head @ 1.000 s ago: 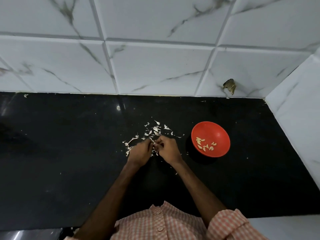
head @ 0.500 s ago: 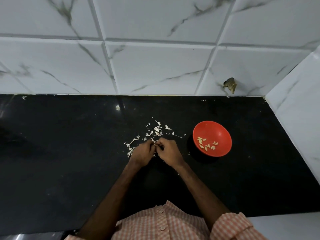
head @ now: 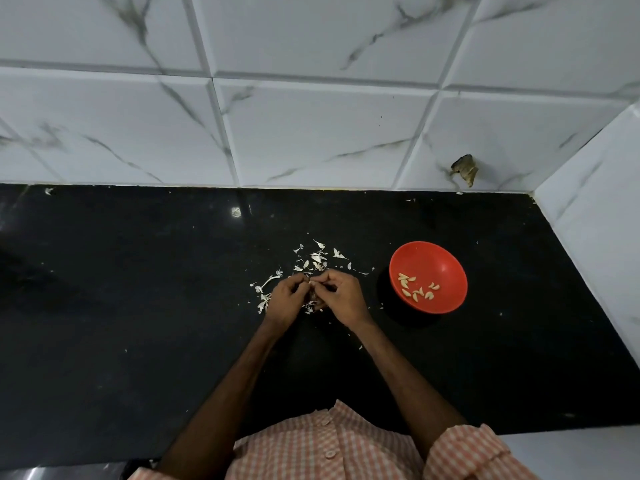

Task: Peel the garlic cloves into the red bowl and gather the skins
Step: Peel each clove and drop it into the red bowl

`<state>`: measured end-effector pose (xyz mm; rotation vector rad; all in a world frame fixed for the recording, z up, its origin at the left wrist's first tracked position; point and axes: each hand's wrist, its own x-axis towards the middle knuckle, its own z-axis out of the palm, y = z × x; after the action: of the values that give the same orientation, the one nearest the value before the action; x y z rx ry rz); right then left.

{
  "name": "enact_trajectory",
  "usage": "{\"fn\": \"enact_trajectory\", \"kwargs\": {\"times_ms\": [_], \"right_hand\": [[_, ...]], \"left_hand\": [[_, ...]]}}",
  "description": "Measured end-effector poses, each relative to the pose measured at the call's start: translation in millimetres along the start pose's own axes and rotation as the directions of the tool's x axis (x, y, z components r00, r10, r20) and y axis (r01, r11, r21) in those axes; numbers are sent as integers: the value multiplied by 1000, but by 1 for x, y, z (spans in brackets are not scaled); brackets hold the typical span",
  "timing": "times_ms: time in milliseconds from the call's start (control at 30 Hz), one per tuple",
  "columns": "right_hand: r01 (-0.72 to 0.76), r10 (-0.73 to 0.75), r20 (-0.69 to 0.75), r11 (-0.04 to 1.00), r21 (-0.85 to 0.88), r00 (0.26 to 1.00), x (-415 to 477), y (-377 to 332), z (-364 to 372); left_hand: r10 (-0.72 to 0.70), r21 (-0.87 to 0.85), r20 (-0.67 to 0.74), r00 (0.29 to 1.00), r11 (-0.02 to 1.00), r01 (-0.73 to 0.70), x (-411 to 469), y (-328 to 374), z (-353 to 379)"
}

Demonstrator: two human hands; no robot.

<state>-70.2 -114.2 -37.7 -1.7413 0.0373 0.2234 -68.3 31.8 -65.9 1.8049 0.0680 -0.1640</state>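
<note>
Many skins [head: 317,258] lie 10 to 12 o'clock of the hands, dropped where peeled | left hand [head: 285,299] curled, steadying garlic clove [head: 311,283] | right hand [head: 341,297] pinching its skin | red bowl [head: 446,268] at 3 o'clock, close for dropping peeled cloves [head: 415,289]

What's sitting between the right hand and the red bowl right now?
Only bare black countertop with a few tiny skin flecks separates the right hand from the red bowl, as the head view shows.
</note>
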Motion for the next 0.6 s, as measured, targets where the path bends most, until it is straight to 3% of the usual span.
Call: {"fn": "enact_trajectory", "kwargs": {"times_ms": [367,600], "right_hand": [[-139,120,107,971,196,987,-2,-2,-5],[-166,133,122,928,333,984,0,-10,-7]], "left_hand": [[-10,-21,17,1000,1000,10,-3,6,2],[-31,-160,2,1000,987,31,-1,12,6]]}}
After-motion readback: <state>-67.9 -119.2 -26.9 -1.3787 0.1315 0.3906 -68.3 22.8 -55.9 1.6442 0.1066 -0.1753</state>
